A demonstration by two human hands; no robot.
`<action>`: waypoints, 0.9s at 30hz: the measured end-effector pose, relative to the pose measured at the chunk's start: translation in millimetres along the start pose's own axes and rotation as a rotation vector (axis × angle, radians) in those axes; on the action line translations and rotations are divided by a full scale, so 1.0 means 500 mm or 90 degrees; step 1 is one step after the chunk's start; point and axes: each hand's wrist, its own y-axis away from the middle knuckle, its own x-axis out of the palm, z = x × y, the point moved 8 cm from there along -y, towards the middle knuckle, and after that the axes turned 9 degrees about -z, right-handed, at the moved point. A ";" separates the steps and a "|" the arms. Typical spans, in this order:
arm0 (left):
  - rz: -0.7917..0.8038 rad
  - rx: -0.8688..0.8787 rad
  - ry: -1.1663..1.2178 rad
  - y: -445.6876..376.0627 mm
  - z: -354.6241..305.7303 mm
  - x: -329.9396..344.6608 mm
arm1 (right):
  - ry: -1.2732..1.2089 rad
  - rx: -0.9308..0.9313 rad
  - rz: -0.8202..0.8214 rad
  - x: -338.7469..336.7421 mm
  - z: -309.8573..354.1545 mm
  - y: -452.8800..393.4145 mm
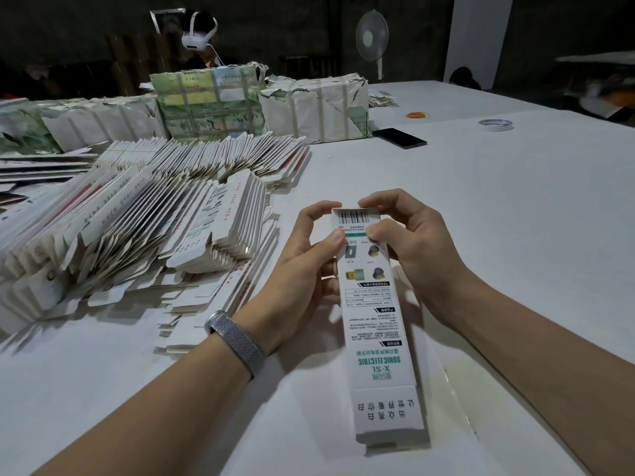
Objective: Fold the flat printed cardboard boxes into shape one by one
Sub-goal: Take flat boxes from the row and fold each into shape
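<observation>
- Long printed toothbrush box (372, 324), already squared into a tube, held above the white table (481, 207), far end up between both sets of fingers, near end flap open toward the camera.
- Left hand (305, 266): fingers curled round the box's left side, thumb pressed on the printed face just below the barcode, index fingertip at the far left corner.
- Right hand (409, 238): fingers curled over the far end, pinching the top edge by the barcode, thumb on the face opposite the left thumb.
- Metal mesh watch band (235, 340) on the left wrist.
- Left of the left fingers: big slumped heap of flat box blanks (144, 214), fanned on edge.
- Beyond the heap: paper-wrapped strapped bundles (209, 104).
- Beyond the right fingers, well apart: dark phone (400, 138), tape roll (495, 125), rubber bands (416, 115).
- Far back: standing fan (372, 37) and a person wearing a white headset (199, 34).
</observation>
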 end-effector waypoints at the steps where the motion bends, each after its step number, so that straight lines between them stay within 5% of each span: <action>1: 0.002 0.003 -0.003 0.000 -0.001 0.001 | 0.004 -0.003 -0.007 -0.001 0.002 0.000; 27: 0.006 0.012 -0.009 0.001 0.000 0.000 | 0.051 -0.025 -0.063 -0.012 0.008 0.004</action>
